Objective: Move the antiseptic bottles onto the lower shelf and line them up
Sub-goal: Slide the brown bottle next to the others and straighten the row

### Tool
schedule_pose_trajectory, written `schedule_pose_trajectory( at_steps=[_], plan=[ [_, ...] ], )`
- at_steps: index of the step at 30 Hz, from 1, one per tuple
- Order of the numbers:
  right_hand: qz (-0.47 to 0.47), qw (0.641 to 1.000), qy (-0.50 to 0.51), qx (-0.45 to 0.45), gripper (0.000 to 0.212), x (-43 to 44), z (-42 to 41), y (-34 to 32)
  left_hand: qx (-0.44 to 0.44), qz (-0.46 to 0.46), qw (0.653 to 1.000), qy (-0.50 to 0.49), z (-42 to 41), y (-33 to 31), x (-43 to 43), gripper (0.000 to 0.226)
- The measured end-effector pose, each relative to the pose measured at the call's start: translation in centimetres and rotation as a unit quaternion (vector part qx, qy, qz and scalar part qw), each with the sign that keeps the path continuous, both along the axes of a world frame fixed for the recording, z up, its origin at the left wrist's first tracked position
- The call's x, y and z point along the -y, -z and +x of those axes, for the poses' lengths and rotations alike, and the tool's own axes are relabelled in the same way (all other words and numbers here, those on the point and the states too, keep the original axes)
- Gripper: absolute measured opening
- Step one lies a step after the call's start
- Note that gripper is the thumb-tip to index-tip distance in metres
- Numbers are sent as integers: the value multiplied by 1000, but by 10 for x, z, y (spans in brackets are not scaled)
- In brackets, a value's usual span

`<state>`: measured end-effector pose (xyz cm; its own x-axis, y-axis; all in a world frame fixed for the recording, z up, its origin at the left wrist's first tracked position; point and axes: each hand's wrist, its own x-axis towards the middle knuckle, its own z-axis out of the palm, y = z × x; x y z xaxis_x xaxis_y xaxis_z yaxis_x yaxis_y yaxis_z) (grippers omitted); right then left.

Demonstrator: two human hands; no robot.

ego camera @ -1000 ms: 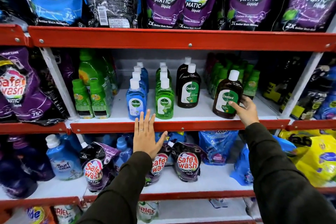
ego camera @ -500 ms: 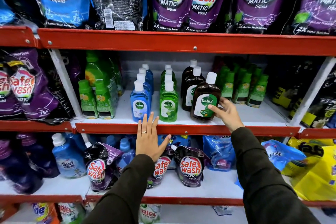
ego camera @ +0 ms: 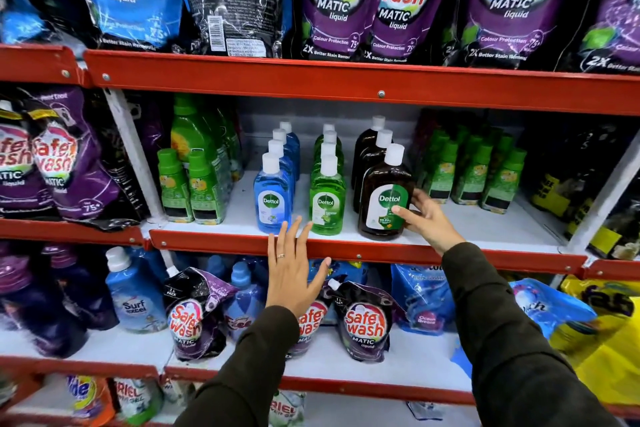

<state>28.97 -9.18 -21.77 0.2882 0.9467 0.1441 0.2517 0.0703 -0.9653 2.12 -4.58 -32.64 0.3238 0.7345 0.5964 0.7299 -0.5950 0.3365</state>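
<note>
Three rows of Dettol bottles stand on the white shelf before us: blue ones, led by the blue bottle, green ones behind the green bottle, and brown ones headed by the brown bottle. We see clear blue, green and dark brown liquid through their walls, filling each body; how full the necks are we cannot tell. Every bottle stands upright, long axis vertical, white cap up, label facing us. Our right hand holds the brown bottle at its right side, thumb laid across the label's lower part and fingers curled behind, so we close loosely round its flank. The bottle sits at the shelf's front edge, just beside the green row and directly ahead of two more brown ones. Our left hand lies flat and spread against the red shelf lip, fingertips reaching up near the blue and green bottles, gripping nothing. A second ago the brown bottle stood well to the right, near the small green-capped bottles; we have since slid it left into its row. The left hand has not moved.
</note>
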Motion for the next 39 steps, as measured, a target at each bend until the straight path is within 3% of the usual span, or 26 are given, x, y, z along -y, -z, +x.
schedule_pose_trajectory(
  at_steps=[6, 8, 11, 15, 34, 36, 39],
  plan=[
    [69, 993, 71, -61, 56, 8, -22, 10, 128, -36, 974, 181, 50, -32, 32, 60],
    [79, 987, 82, -113, 48, 7, -31, 16, 162, -103, 955, 228, 71, -47, 36, 64],
    [80, 984, 83, -134, 32, 4, -39, 23, 205, -242, 923, 219, 95, -68, 33, 72],
    [80, 985, 93, -120, 70, 3, -41, 27, 210, -354, 890, 195, 109, -87, 20, 72],
    [40, 990, 94, -94, 77, -2, -38, 28, 207, -368, 883, 205, 113, -82, 12, 76],
    [67, 988, 127, -51, 70, 5, -47, 30, 239, -321, 897, 189, 110, -76, 18, 69],
    [181, 960, 213, -13, 52, 16, -66, 32, 359, -176, 905, 145, 97, -62, 32, 39]
  ],
)
